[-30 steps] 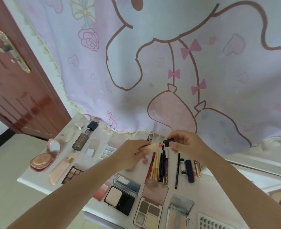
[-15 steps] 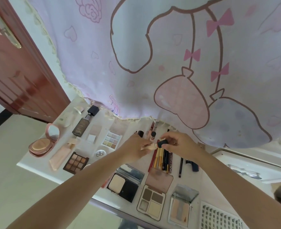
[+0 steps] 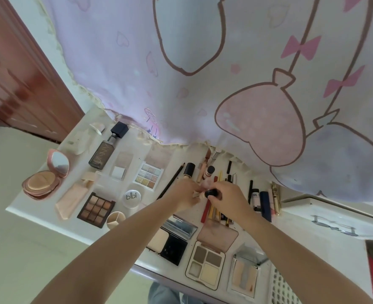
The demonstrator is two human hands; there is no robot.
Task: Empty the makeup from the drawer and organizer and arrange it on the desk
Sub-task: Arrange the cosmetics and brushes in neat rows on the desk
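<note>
Both hands meet over the middle of the white desk [image 3: 38, 212]. My left hand [image 3: 182, 197] grips a small beige makeup tube [image 3: 197, 194], and my right hand [image 3: 228, 198] pinches the tube's black cap [image 3: 210, 193] at its end. Whether the cap is seated on the tube I cannot tell. Under my hands lies a row of pencils and liners [image 3: 211, 212]. Open palettes are spread around: a brown eyeshadow palette [image 3: 96, 209], a pastel palette [image 3: 148, 175], a brow palette [image 3: 205, 264] and a black powder compact [image 3: 167, 242].
A pink cushion compact [image 3: 46, 174] and a dark foundation bottle [image 3: 106, 149] lie at the desk's left. A white blbl jar [image 3: 132, 198] sits mid-desk. Mascaras [image 3: 265, 205] lie right. A cartoon curtain [image 3: 225, 73] overhangs the back edge. A white drawer front [image 3: 334, 218] stands right.
The camera has tilted down, so more of the desk shows. My hands have lowered closer to the pencils, the right hand still at the black cap.
</note>
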